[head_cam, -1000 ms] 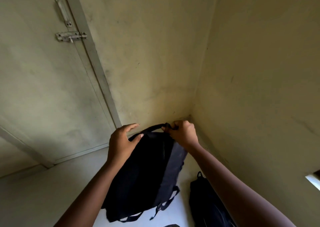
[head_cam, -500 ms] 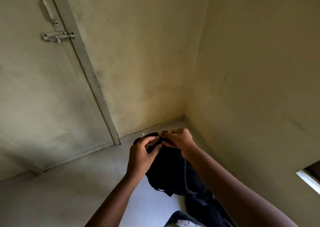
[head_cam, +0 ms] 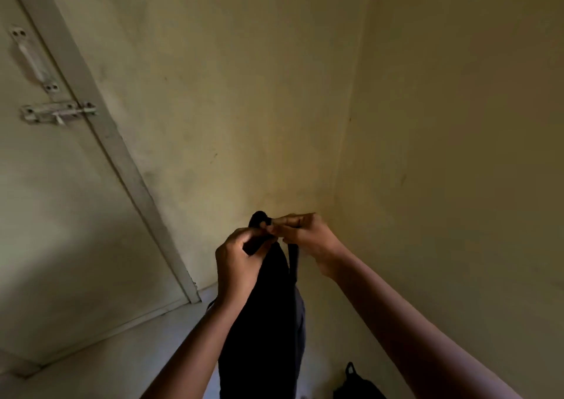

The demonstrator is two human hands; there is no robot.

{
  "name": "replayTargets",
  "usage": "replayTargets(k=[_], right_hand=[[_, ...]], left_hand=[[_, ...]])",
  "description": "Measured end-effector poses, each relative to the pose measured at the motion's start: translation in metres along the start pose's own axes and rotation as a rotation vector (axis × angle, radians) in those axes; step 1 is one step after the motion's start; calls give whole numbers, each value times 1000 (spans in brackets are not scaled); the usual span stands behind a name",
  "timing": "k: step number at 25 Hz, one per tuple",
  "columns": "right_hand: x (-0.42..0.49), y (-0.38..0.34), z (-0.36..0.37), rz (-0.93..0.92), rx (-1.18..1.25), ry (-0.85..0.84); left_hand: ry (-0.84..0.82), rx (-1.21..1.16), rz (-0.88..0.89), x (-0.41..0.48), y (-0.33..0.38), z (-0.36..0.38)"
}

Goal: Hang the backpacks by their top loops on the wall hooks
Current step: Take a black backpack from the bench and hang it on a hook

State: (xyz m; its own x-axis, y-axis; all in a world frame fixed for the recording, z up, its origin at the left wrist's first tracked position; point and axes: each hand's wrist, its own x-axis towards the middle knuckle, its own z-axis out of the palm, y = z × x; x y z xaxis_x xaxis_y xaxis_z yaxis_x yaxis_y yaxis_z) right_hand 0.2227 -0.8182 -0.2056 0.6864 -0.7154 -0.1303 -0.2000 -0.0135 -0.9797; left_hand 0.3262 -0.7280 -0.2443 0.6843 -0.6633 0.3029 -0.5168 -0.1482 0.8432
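Note:
A black backpack [head_cam: 268,322] hangs lengthwise in front of me, held up near the corner of two yellowish walls. My left hand [head_cam: 238,261] grips its top on the left side. My right hand [head_cam: 302,237] pinches the top loop [head_cam: 259,217], which sticks up between the two hands. A second black backpack [head_cam: 357,389] lies on the floor at the lower right, its own loop standing up. No wall hook is in view.
A pale door [head_cam: 45,200] with a handle and a sliding bolt [head_cam: 58,113] fills the left side, its frame [head_cam: 122,160] running diagonally down to the floor [head_cam: 106,362]. Bare walls meet in a corner [head_cam: 345,160] just behind the hands.
Both hands have raised the backpack off the floor so that it hangs from its top. The view has tilted upward toward the walls.

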Motion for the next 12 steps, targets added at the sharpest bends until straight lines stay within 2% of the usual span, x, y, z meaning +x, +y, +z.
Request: replayTargets(k=[3, 7, 10, 12], right_hand=[[45, -20, -19, -80, 17, -8], [96, -44, -39, -251, -90, 11], [132, -66, -53, -349, -104, 95], [157, -83, -62, -413, -206, 154]], left_hand=[[5, -9, 30, 59, 10, 1], [-12, -5, 16, 122, 24, 0], [-24, 0, 26, 169, 40, -1], [-59, 6, 63, 200, 55, -1]])
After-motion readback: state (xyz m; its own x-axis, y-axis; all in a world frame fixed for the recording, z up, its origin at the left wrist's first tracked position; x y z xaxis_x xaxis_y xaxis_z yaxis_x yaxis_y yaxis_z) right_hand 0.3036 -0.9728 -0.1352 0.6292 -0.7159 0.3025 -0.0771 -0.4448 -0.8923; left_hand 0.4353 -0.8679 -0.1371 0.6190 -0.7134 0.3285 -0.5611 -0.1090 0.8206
